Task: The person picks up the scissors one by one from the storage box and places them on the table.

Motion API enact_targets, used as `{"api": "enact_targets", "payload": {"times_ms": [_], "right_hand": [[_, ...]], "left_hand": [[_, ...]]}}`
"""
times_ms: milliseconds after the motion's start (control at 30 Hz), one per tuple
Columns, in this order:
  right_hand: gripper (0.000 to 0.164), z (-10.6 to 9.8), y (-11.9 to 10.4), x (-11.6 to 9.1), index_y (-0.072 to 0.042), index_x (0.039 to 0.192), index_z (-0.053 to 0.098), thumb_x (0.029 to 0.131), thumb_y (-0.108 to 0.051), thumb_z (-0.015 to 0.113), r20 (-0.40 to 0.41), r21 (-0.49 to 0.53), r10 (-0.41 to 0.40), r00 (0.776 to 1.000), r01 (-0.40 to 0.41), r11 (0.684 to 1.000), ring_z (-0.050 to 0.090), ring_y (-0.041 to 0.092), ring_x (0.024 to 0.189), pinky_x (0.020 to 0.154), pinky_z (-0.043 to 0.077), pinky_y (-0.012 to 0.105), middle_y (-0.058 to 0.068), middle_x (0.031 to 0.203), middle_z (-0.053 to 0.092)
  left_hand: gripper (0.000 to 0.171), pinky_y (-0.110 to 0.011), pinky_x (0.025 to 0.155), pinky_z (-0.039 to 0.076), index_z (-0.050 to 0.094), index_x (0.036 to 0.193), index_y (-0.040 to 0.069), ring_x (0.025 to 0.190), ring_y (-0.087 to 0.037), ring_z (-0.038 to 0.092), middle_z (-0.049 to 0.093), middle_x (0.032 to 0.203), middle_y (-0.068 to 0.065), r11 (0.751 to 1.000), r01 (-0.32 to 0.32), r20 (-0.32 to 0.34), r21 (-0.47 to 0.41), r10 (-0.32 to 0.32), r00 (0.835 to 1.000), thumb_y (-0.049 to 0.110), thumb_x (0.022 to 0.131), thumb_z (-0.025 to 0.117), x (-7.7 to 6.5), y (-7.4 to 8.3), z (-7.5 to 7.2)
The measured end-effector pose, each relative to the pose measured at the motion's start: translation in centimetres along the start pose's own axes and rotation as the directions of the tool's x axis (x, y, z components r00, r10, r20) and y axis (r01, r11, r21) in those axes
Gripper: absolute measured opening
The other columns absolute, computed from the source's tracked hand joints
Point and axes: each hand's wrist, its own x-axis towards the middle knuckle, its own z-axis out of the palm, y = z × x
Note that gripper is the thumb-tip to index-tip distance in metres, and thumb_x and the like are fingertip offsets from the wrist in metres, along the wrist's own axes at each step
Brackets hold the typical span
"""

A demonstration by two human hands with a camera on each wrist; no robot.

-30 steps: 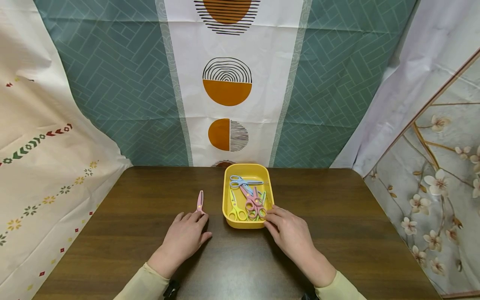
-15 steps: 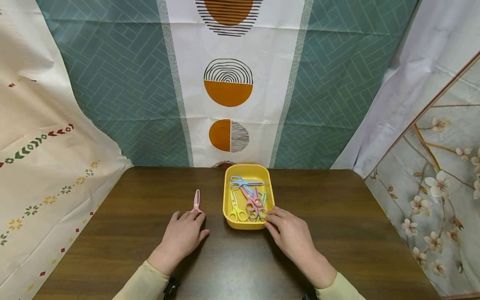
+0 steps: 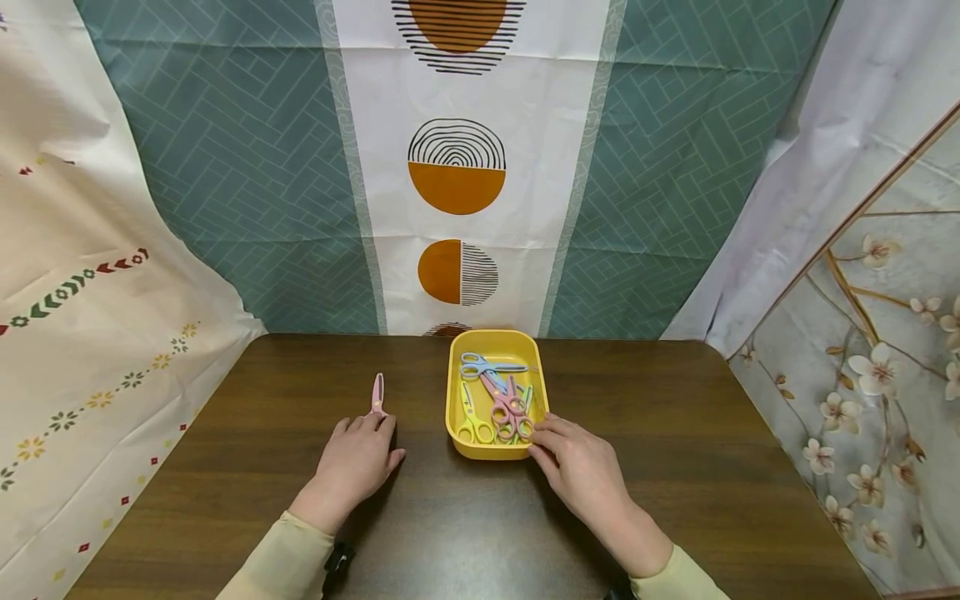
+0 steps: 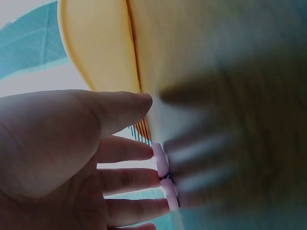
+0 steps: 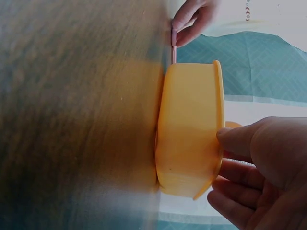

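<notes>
My left hand (image 3: 354, 463) lies with fingers extended on the handles of a pair of pink scissors (image 3: 377, 393). The scissors are flat on the table, blades pointing away. In the left wrist view the fingertips touch the pink handle loops (image 4: 160, 160), and the thumb is held apart. To the right stands a yellow tray (image 3: 487, 452) with several pairs of scissors in it: blue (image 3: 491, 366), pink (image 3: 510, 404) and yellow (image 3: 471, 417), and some green parts partly hidden. My right hand (image 3: 583, 467) holds the tray's near right corner, thumb (image 5: 235, 138) and fingers at its rim.
Both hands work on a dark brown wooden table (image 3: 675, 467). Behind it hangs a green and white patterned curtain (image 3: 300, 208); a cream cloth (image 3: 90, 350) hangs on the left and a flowered cloth (image 3: 862, 417) on the right.
My left hand has slid the pink scissors left and a little away across the table, farther from the tray. The right hand and the tray have stayed in place.
</notes>
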Motion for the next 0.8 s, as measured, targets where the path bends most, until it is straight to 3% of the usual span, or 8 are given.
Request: {"api": "enact_targets", "payload": {"times_ms": [300, 800], "right_hand": [[0.016, -0.1, -0.1, 0.1, -0.016, 0.109, 0.087, 0.096, -0.024, 0.090, 0.011, -0.002, 0.008, 1.000, -0.008, 1.000, 0.073, 0.025, 0.126, 0.097, 0.062, 0.051, 0.003, 0.120, 0.080], [0.016, -0.1, -0.1, 0.0, -0.017, 0.109, 0.087, 0.096, -0.025, 0.090, 0.013, -0.009, 0.012, 1.000, -0.011, 1.000, 0.073, 0.024, 0.126, 0.097, 0.062, 0.050, 0.002, 0.121, 0.080]], "left_hand": [[0.050, -0.063, 0.101, 0.054, 0.070, 0.131, -0.002, 0.115, -0.043, 0.071, 0.071, 0.128, -0.024, 1.000, 0.014, -0.008, -0.002, -0.014, 1.000, 0.033, 0.098, 0.086, 0.1, -1.4, 0.3], [0.049, -0.069, 0.102, 0.051, 0.068, 0.135, -0.004, 0.119, -0.046, 0.069, 0.068, 0.131, -0.029, 0.995, 0.083, 0.088, -0.047, -0.078, 0.993, 0.033, 0.104, 0.078, 1.1, -3.4, 0.1]]}}
